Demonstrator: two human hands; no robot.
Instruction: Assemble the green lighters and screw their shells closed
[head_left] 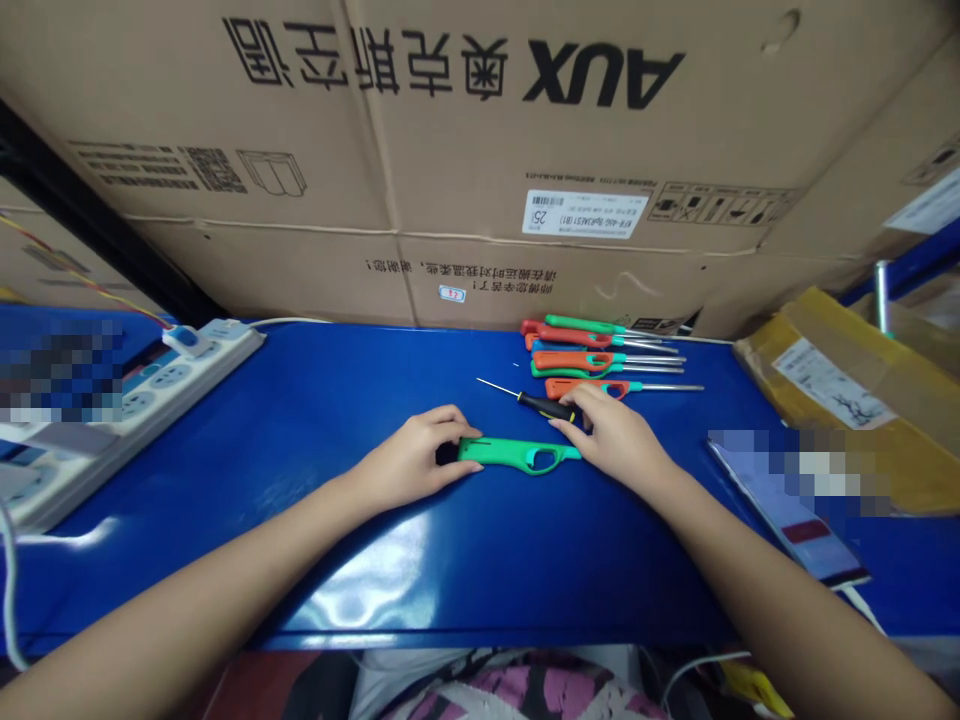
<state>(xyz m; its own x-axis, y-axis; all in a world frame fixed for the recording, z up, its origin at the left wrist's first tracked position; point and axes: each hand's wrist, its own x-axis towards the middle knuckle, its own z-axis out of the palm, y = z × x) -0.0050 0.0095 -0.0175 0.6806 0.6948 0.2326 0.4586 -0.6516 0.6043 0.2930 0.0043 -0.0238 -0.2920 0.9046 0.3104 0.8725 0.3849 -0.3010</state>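
Observation:
A green gas lighter [502,453] with a turquoise trigger lies lengthwise on the blue tabletop. My left hand [416,455] pinches its butt end between thumb and fingers. At the other end, my right hand [619,440] covers the lighter's metal tube. The thumb and fingers of that hand close around the handle of a black and yellow screwdriver [546,406], whose thin shaft points to the far left. Just behind it, an orange lighter [570,388] lies close to my right fingers.
Several red, orange and green lighters [574,360] lie behind my right hand. A power strip [165,380] runs along the left. On the right are a phone [780,520] and a yellow-taped parcel [847,380]. A large cardboard box [450,180] stands along the back.

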